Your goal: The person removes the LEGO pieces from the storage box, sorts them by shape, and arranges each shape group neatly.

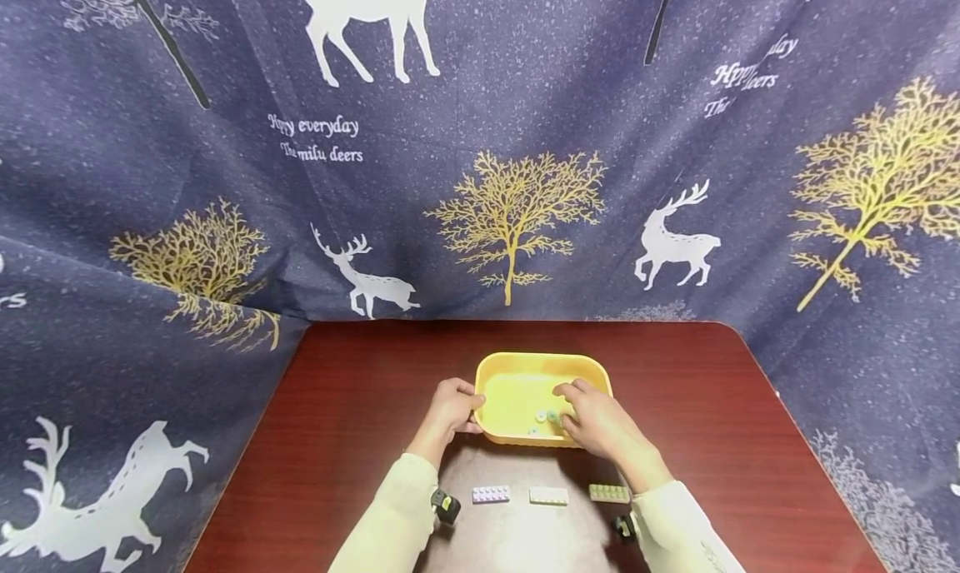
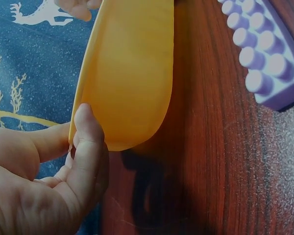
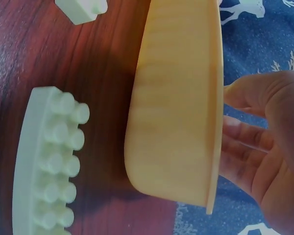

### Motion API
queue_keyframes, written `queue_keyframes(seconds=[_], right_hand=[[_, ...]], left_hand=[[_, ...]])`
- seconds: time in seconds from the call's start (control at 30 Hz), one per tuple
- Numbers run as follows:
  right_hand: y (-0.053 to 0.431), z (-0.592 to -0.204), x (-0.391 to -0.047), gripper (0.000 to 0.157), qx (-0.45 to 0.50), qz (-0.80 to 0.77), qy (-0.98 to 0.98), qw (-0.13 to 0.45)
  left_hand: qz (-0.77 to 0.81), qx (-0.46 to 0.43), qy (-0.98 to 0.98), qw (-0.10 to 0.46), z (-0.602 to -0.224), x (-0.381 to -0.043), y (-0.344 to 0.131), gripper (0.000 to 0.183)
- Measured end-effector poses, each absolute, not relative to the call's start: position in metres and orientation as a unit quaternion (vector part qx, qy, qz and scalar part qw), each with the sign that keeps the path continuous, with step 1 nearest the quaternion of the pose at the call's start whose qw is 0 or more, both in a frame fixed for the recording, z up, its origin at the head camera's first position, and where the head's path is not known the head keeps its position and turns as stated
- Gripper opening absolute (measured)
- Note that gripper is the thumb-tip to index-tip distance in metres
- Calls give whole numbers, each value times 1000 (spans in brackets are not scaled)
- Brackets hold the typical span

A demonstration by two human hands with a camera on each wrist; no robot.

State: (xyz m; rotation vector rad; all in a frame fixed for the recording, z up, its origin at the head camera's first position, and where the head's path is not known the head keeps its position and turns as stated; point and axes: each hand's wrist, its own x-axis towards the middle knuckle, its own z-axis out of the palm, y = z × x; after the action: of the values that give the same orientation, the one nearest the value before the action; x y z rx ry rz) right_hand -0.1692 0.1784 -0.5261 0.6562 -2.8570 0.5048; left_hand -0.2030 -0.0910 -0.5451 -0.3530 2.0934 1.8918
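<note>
A yellow plastic basin [image 1: 517,394] stands on the table in the head view. My left hand [image 1: 454,406] grips its left end, the thumb [image 2: 87,132] at the rim in the left wrist view. Over the basin's right side is my right hand [image 1: 596,419], its fingers reaching inside with thumb and forefinger apart. Near those fingers, a pale ring-like piece [image 1: 542,416] and a green one [image 1: 553,416] lie on the basin floor, and a smaller piece [image 1: 533,430] is close to the front wall. In the right wrist view, the basin wall [image 3: 179,117] partly hides the right fingertips.
In front of the basin, three studded building blocks lie in a row: purple [image 1: 491,495], pale cream-green [image 1: 549,496] and light green [image 1: 609,494]. The dark red table [image 1: 375,381] meets a blue cloth [image 1: 510,98] with deer and trees at its back edge.
</note>
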Motion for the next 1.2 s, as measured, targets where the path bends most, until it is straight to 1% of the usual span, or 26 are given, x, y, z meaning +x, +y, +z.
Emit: queue_keyframes(seconds=[0.17,0.43,0.73,1.2], right_hand=[[171,-530,-175,35,235,170,-953,86],[163,-537,-182,31,232,168,-956,62],[159,-542,-189,28,233,168,-956,51],[157,-553,-199,21,224,179,-958,5]], left_hand=[[659,-124,727,149,-547,-204,-91,23],[660,-122,726,151,-545,-202,-91,22],[657,-125,729,144,-545,-203,-90,22],[655,-128,732,140,-544,-200,-90,21]])
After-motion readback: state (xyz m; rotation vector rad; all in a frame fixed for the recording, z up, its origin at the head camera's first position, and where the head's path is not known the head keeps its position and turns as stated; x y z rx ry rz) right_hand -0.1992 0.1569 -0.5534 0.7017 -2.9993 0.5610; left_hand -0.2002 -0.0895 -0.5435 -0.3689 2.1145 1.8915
